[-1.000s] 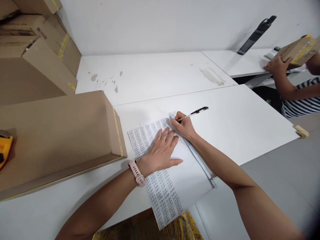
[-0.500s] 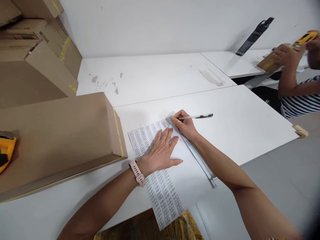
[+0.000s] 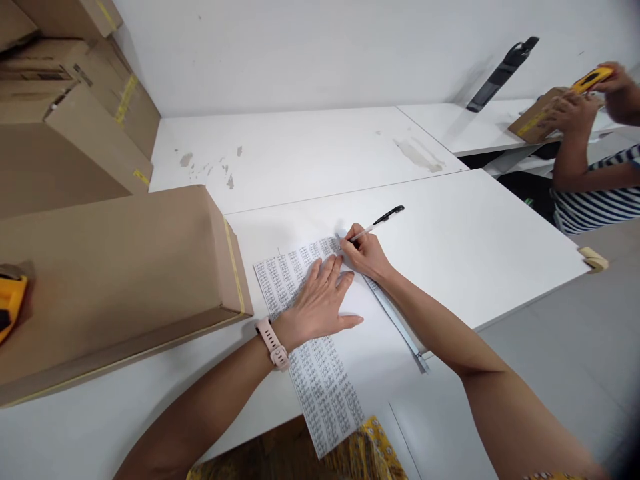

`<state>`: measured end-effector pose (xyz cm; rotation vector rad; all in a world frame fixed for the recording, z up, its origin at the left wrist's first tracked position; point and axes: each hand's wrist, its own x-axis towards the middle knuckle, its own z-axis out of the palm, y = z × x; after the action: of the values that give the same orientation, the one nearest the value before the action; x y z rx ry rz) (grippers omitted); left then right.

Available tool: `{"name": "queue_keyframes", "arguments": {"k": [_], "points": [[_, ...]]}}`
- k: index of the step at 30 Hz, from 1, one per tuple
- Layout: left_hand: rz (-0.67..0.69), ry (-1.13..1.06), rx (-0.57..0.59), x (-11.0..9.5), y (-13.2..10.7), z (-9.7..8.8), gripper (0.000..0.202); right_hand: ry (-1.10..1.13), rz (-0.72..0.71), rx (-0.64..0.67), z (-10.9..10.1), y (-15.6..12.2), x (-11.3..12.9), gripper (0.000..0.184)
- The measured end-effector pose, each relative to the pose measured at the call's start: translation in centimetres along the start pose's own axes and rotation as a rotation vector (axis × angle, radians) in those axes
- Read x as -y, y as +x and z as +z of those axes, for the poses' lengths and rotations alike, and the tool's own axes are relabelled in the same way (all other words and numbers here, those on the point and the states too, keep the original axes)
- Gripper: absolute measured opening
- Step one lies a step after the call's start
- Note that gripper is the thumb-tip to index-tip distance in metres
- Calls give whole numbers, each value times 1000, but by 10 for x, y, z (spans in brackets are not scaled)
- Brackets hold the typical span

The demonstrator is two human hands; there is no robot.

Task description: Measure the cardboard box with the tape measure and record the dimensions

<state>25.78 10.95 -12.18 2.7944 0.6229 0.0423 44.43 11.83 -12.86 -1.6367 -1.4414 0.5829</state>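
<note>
A pen (image 3: pixel 376 223) with a clear barrel and black cap end is pinched in my right hand (image 3: pixel 367 253), its tip hidden by the fingers at the paper's upper right. My left hand (image 3: pixel 320 300) lies flat on the sheet of paper (image 3: pixel 325 390), fingers stretched and thumb apart. Columns of small handwriting cover the sheet's left part and top, while its right part is blank. The lower corner overhangs the table edge. Under my right forearm, a thin light-blue strip (image 3: pixel 400 327) runs along the sheet's right side. My left wrist wears a pink watch band.
A long cardboard box (image 3: pixel 120 260) stands at left, bearing a yellow-orange tool (image 3: pixel 11 300). More cardboard boxes (image 3: pixel 100 140) are stacked behind. A dark bottle (image 3: pixel 503 75) stands by the wall. At far right a person in a striped sleeve holds a small box (image 3: pixel 537 120) and a yellow tool (image 3: pixel 592 79).
The pen in my right hand has tilted more steeply, its cap end higher and further left. My left hand stays on the paper. The other person's yellow tool has shifted left.
</note>
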Motion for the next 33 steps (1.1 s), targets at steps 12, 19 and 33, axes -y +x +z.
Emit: {"name": "queue_keyframes", "arguments": {"k": [12, 19, 33], "points": [[-8, 12, 24, -1, 0, 0, 88, 2, -7, 7, 0, 1, -1, 14], [-15, 21, 25, -1, 0, -1, 88, 3, -12, -22, 0, 1, -2, 14], [-14, 18, 25, -1, 0, 0, 88, -36, -25, -13, 0, 2, -4, 13]]}}
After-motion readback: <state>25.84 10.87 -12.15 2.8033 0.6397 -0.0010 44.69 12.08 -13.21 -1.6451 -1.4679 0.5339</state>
